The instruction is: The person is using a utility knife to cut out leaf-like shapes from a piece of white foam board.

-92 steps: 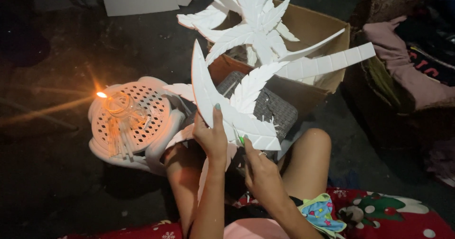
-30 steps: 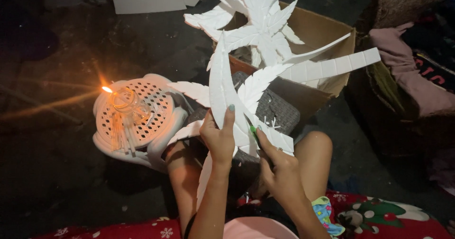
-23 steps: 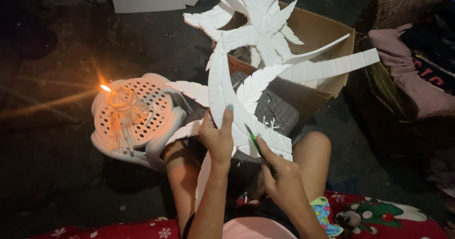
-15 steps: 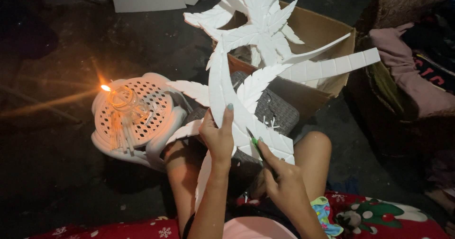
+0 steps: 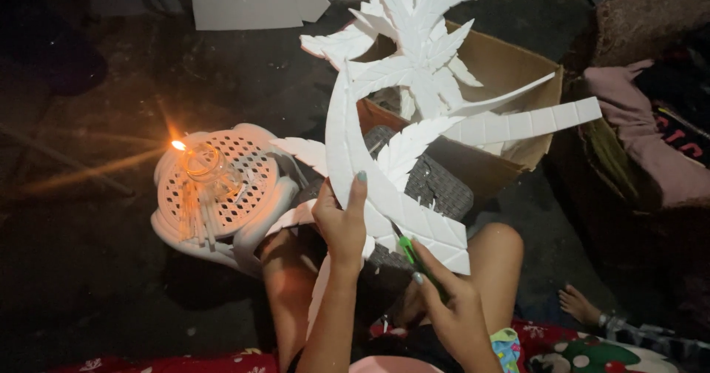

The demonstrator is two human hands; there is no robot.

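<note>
White foam palm tree (image 5: 384, 188): fronds already shaped. Your left hand (image 5: 339, 221) clasps its trunk; right hand (image 5: 451, 299) pinches green cutter (image 5: 411, 255) at the base, trimming unfinished.

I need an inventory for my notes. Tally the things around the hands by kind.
White foam palm cutout: 1
Green-handled cutter: 1
Lit glass lamp: 1
White plastic stool: 1
Cardboard box: 1
White foam sheet: 1
Total: 6

The left hand (image 5: 342, 221) is raised on an upright forearm with fingers pointing up and pressed flat, while the right hand (image 5: 451, 299) sits lower, fingers curled in a pinching grip.
</note>
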